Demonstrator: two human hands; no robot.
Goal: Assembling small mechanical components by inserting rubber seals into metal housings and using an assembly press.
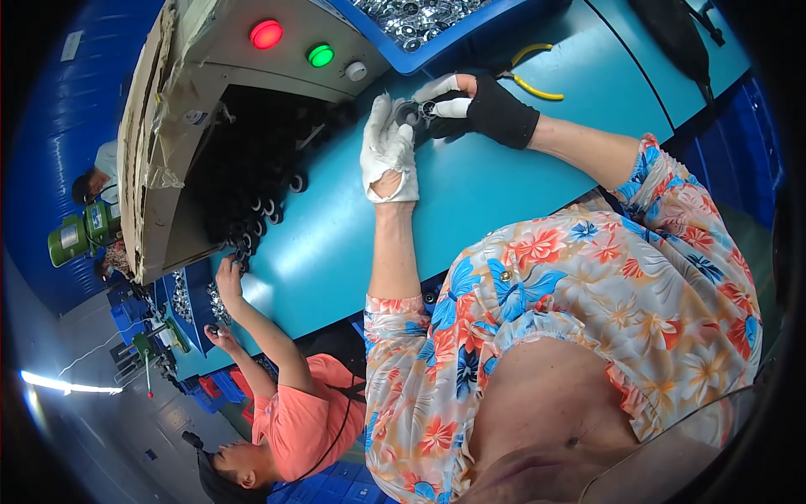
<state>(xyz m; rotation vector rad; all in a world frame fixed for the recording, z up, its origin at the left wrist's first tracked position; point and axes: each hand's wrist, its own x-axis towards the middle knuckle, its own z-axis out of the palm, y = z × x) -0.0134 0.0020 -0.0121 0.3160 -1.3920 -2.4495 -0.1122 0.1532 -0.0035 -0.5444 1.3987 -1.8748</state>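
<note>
My left hand (389,151), in a white glove, is closed around a dark grey ring-shaped part (409,114). Against that ring, my right hand (495,111) pinches a small shiny metal ring (427,109). It wears a black fingerless glove, with white covers on the fingertips. Both hands meet just above the teal tabletop (336,214). How far the two parts fit into each other cannot be made out, since my fingers cover much of them.
A blue tray (405,60) of shiny metal parts stands beyond my hands. Yellow-handled pliers (537,84) lie near my right hand. To the left, black rings (252,202) are heaped by a box-shaped machine (243,63) with red and green lights. A co-worker's hand (229,281) reaches toward the heap.
</note>
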